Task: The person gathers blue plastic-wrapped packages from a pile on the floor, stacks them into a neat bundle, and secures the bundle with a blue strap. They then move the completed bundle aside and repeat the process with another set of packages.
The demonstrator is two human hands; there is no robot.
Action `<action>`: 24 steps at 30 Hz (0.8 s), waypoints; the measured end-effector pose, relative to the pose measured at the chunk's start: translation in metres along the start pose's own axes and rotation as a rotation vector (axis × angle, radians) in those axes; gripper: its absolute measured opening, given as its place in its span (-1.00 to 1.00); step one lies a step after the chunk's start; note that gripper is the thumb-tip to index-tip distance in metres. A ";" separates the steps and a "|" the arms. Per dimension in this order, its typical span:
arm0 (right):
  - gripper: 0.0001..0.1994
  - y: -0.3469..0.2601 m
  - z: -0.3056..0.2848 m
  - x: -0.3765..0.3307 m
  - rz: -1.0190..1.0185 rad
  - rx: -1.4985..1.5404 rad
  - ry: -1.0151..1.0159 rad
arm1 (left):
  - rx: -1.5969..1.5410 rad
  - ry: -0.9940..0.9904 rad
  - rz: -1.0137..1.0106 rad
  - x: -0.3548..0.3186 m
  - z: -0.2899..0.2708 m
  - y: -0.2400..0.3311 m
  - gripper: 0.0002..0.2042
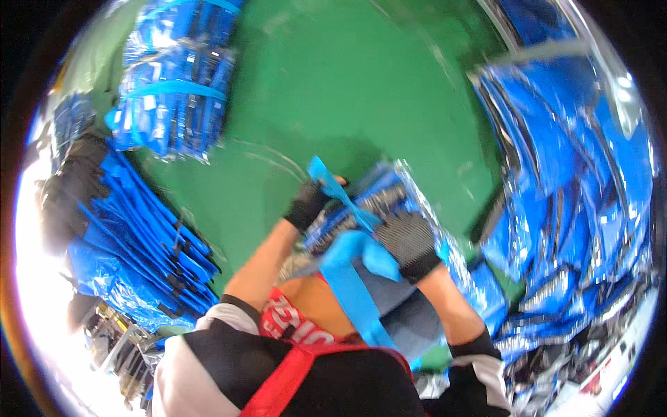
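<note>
My left hand (314,203), in a dark fingerless glove, is closed on a light blue fabric strap (332,186), whose short end sticks up past the fingers. My right hand (408,244), gloved in dark grey mesh, is closed round the same strap where it bunches up; its fingertips are partly hidden. From there a loose length of strap hangs toward my lap. Under both hands lies a bundle of blue, clear-wrapped packages (383,182) close against me, partly covered by my hands and the strap.
Upper left on the green floor (347,83) stands a strapped stack of blue wrapped packages (174,104). Another stack of blue folded pieces (146,236) sits at left, near a blurred dark shape (73,187). Large piles of blue wrapped packages (563,153) line the right side.
</note>
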State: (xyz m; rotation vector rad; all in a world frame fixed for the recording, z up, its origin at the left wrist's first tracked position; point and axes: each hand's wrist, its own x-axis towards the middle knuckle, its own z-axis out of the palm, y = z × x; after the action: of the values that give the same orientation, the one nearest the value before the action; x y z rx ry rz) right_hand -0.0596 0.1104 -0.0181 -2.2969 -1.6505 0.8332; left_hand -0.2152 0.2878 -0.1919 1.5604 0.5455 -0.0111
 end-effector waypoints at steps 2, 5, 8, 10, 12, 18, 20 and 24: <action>-0.79 -0.017 0.009 0.016 -0.125 0.413 0.178 | -0.312 0.072 -0.229 0.006 -0.002 0.013 -0.78; -0.81 -0.031 0.034 0.052 -0.218 0.578 0.030 | -1.418 -0.221 -0.433 0.029 0.004 0.028 -0.70; -0.80 -0.026 0.049 0.060 0.017 0.684 -0.026 | -0.695 0.304 -0.571 0.058 0.029 0.037 -0.69; -0.78 -0.024 0.057 0.051 0.084 0.749 0.243 | -0.176 0.369 -0.569 0.068 0.046 0.042 -0.65; -0.76 -0.023 0.063 0.042 0.120 0.772 0.429 | 0.348 0.379 -0.456 0.074 0.057 0.044 -0.60; -0.60 -0.006 0.065 0.032 0.132 0.796 0.224 | 0.846 0.211 -0.338 0.098 0.057 0.012 -0.45; -0.59 0.004 0.057 0.026 0.233 0.862 0.170 | 0.856 0.122 -0.395 0.107 0.057 -0.005 -0.45; -0.58 0.026 0.037 0.012 0.063 1.015 0.141 | 1.109 0.075 -0.165 0.099 0.049 -0.002 -0.59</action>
State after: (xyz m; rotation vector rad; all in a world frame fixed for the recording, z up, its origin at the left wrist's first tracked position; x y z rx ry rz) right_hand -0.0556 0.1056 -0.0642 -1.6147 -0.7747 1.1321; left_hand -0.1126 0.2739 -0.2312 2.5865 0.7869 -0.4479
